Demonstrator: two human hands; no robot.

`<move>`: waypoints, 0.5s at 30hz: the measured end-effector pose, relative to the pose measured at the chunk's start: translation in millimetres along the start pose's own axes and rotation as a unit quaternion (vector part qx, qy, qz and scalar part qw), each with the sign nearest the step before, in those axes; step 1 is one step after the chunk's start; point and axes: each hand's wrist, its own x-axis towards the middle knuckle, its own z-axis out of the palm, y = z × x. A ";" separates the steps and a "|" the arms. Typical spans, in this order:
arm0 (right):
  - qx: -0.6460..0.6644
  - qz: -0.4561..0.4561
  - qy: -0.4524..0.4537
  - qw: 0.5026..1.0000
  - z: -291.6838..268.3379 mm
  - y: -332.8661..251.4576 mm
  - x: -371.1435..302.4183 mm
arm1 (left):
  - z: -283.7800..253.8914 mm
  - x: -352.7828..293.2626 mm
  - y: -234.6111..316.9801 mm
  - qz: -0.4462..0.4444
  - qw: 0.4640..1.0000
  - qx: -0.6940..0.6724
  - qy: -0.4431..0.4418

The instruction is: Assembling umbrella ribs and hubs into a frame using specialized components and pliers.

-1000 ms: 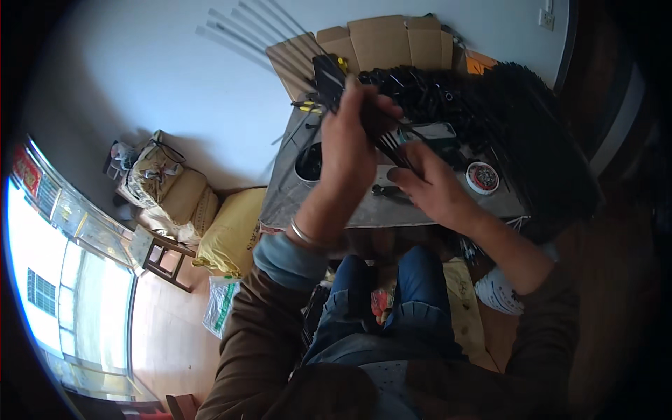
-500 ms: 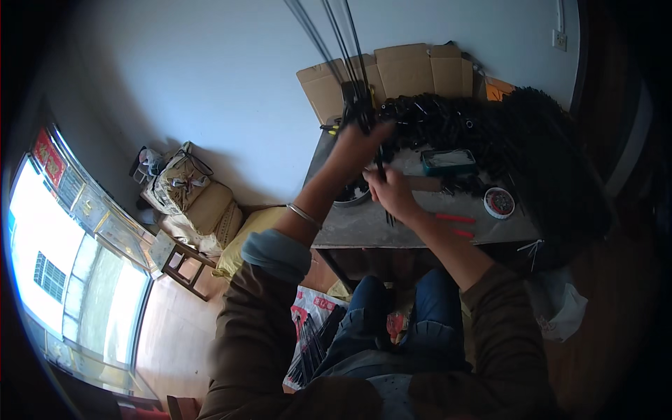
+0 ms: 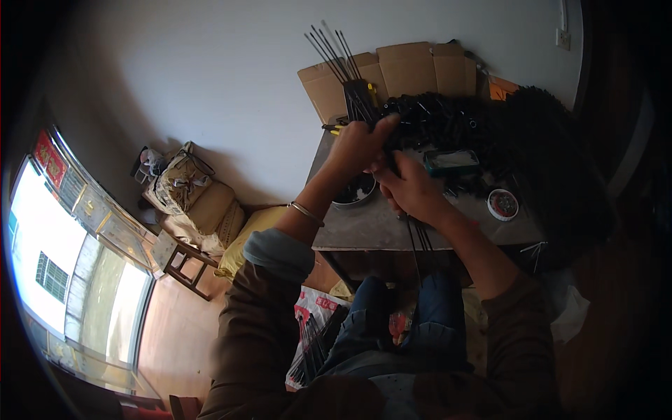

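Note:
A bundle of thin black rods (image 3: 339, 61) slants across in front of me, fanned out above my hands and hanging below them towards my knees. My left hand (image 3: 358, 147) is closed round the upper part of the bundle. Just below and to the right, my right hand (image 3: 414, 186) grips the rods lower down, close against the left hand. A dark block-like piece (image 3: 358, 94) shows at the rods above my left hand; I cannot tell whether it is on them or behind. The gripped stretch is hidden by my fingers.
A grey table (image 3: 350, 231) carries a heap of small black parts (image 3: 437, 115), a green-rimmed tray (image 3: 451, 161) and a round white tub (image 3: 502, 204). Folded cardboard (image 3: 406, 66) leans on the wall. More rods (image 3: 308, 350) lie by my left leg. A wooden stool (image 3: 183, 262) stands left.
The rods have come down and tilted, their lower ends now reaching over my knees. My right hand has turned and moved slightly right; both hands keep hold.

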 end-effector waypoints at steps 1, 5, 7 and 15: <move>-0.005 0.002 0.000 1.000 -2.1 1.4 -4.7 | 3.5 2.5 0.5 -0.044 0.979 -0.187 -0.062; 0.015 0.019 -0.020 1.000 1.2 15.3 -26.9 | 9.5 38.0 -24.4 0.052 0.613 -0.719 -0.324; 0.025 0.035 -0.043 0.998 -5.6 22.5 -41.2 | 10.0 44.8 -23.6 0.022 0.680 -0.689 -0.250; -0.335 -0.058 0.196 0.920 -85.5 139.0 -59.2 | 31.3 11.6 4.0 -0.042 0.811 -0.551 -0.192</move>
